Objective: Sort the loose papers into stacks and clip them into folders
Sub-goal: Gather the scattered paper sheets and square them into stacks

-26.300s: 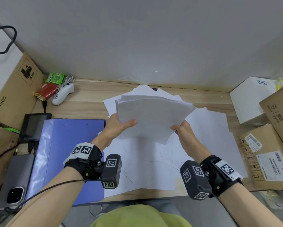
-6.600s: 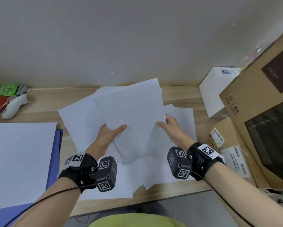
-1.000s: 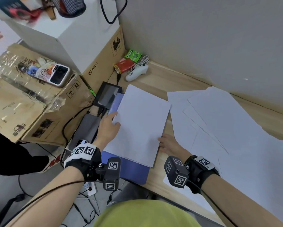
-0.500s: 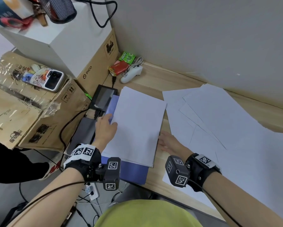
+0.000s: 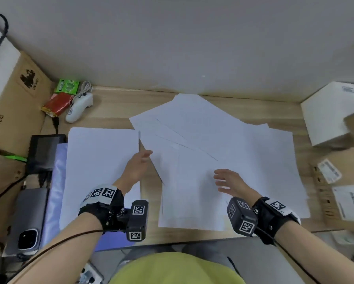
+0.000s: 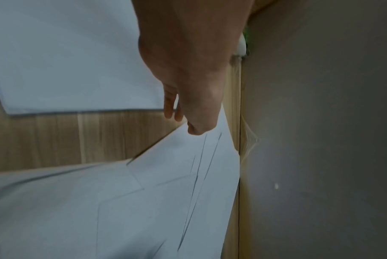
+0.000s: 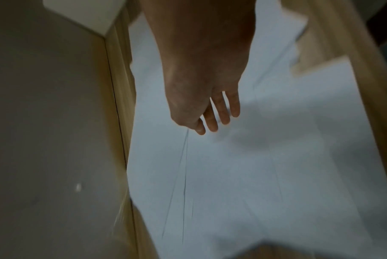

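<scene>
A squared stack of white papers point(image 5: 102, 171) lies on the open blue folder point(image 5: 56, 193) at the left of the wooden desk point(image 5: 114, 103). Several loose white sheets point(image 5: 223, 152) lie spread and overlapping across the middle and right. My left hand point(image 5: 140, 162) hovers with straight fingers over the gap between the stack point(image 6: 73, 57) and the loose sheets point(image 6: 144, 201), holding nothing. My right hand point(image 5: 225, 179) is in the air above the loose sheets point(image 7: 254, 166), fingers relaxed and spread, empty.
At the back left lie a white controller point(image 5: 79, 107), a red packet point(image 5: 56, 104) and a green packet point(image 5: 66, 87). A cardboard box point(image 5: 12, 99) and a phone point(image 5: 26, 220) stand at the left. White point(image 5: 327, 111) and cardboard boxes point(image 5: 344, 181) crowd the right edge.
Both hands have let go of the stack on the folder and moved right, toward the loose sheets. The view has swung back to face the desk squarely.
</scene>
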### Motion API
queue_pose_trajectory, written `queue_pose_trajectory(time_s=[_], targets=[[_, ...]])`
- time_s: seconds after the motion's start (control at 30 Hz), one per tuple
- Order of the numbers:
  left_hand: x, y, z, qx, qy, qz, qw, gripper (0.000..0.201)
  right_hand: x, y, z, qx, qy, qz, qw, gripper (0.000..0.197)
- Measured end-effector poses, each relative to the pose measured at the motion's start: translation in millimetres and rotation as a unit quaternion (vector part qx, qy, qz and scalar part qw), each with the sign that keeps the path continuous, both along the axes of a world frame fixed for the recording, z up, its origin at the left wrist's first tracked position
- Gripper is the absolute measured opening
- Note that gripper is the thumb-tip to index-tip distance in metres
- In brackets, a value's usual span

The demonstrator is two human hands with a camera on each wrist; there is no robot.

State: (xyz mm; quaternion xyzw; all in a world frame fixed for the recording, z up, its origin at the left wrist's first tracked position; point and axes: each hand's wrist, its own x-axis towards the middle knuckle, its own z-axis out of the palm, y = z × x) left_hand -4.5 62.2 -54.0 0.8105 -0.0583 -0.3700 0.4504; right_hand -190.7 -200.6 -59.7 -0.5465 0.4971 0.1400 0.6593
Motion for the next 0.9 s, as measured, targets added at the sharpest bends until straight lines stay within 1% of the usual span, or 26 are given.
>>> queue_pose_trajectory(time_s=[0.1, 0.17, 0.23, 0.33, 0.4, 0.53, 0.67, 0.73, 0.8, 0.87, 0.9], targets=[[-6, -32, -2, 0.015, -0.006, -0.037, 0.999, 0.047, -39, -35, -6, -0.086, 0.042, -0.005, 0.995, 0.024], [-10, -51, -6, 0.033, -0.015, -0.060, 0.998, 0.052, -61, -57, -9, -0.149, 0.082, -0.008, 0.985, 0.039], [-15, -68, -8, 0.061, -0.016, -0.083, 0.995, 0.058, -78, -75, -11, -0.186, 0.116, -0.016, 0.976, 0.050], [-26, -91, -14, 0.090, -0.013, -0.120, 0.989, 0.063, -96, -96, -20, -0.213, 0.144, -0.014, 0.966, 0.054], [-34, -103, -19, 0.097, -0.008, -0.119, 0.988, 0.063, -98, -108, -23, -0.226, 0.143, 0.005, 0.964, 0.054], [-42, -115, -29, 0.095, -0.011, -0.045, 0.994, 0.052, -86, -137, -25, -0.238, 0.121, 0.061, 0.962, 0.051], [-41, -124, -32, 0.109, -0.003, 0.005, 0.994, 0.048, -69, -162, -27, -0.243, 0.087, 0.107, 0.960, 0.045], [-38, -129, -34, 0.122, 0.004, 0.044, 0.992, 0.044, -62, -171, -28, -0.239, 0.071, 0.127, 0.960, 0.042], [-34, -137, -37, 0.108, 0.013, 0.104, 0.989, 0.042, -55, -177, -28, -0.223, 0.051, 0.135, 0.964, 0.040], [-31, -147, -36, 0.130, 0.022, 0.134, 0.982, 0.040, -49, -181, -27, -0.210, 0.032, 0.146, 0.966, 0.038], [-29, -152, -36, 0.136, 0.040, 0.142, 0.980, 0.039, -46, -183, -26, -0.204, 0.024, 0.155, 0.966, 0.037]])
